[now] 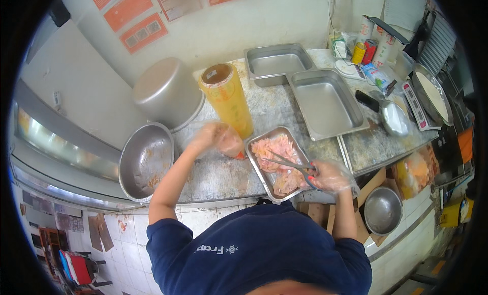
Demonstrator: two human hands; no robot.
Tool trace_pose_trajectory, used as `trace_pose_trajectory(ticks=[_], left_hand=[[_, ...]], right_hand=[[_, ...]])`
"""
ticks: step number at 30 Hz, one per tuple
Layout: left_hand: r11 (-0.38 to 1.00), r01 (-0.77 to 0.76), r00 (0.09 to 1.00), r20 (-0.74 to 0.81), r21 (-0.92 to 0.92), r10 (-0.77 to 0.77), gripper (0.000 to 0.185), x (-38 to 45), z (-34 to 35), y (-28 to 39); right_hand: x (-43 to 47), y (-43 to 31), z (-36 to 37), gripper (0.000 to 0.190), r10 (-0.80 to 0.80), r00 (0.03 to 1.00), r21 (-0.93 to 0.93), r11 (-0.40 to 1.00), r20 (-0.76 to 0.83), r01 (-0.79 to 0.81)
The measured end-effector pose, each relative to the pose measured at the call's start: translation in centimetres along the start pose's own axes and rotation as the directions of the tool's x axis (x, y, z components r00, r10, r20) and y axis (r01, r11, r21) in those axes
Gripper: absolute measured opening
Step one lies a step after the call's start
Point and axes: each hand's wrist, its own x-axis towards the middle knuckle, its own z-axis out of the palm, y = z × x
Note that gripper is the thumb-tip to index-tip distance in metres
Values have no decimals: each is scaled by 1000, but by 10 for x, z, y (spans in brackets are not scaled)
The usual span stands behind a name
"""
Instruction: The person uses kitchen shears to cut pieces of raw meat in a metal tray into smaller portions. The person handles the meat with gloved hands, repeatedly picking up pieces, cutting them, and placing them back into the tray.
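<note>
My right hand point(328, 175), in a clear plastic glove, grips a pair of scissors point(293, 164). Their blades are parted and reach over a shallow metal tray point(256, 171). In that tray lies a heap of cut raw meat point(278, 148), pale pink, probably chicken, with a larger piece point(288, 182) at the near end. Left of the tray, above the table, is my left hand point(225, 139), also in a clear glove. It is blurred, and whether anything sits in its fingers is unclear.
A metal bowl point(131, 169) stands at the left table edge, near an upturned pot point(160, 89). An upright yellow cling-film roll point(228, 100) rises behind my left hand. Two steel pans point(328, 104) lie at the back. Rightwards are a phone point(367, 101) and a scale point(415, 106).
</note>
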Motion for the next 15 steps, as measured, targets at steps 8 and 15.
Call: trace_pose_trajectory(ticks=[8, 15], left_hand=[[975, -8, 969, -243, -221, -48, 11, -30, -49, 11], [941, -176, 900, -436, -290, 34, 11, -41, -61, 34]], right_hand=[[-4, 2, -3, 57, -23, 1000, 198, 980, -12, 25], [18, 15, 12, 42, -199, 974, 140, 967, -110, 213]])
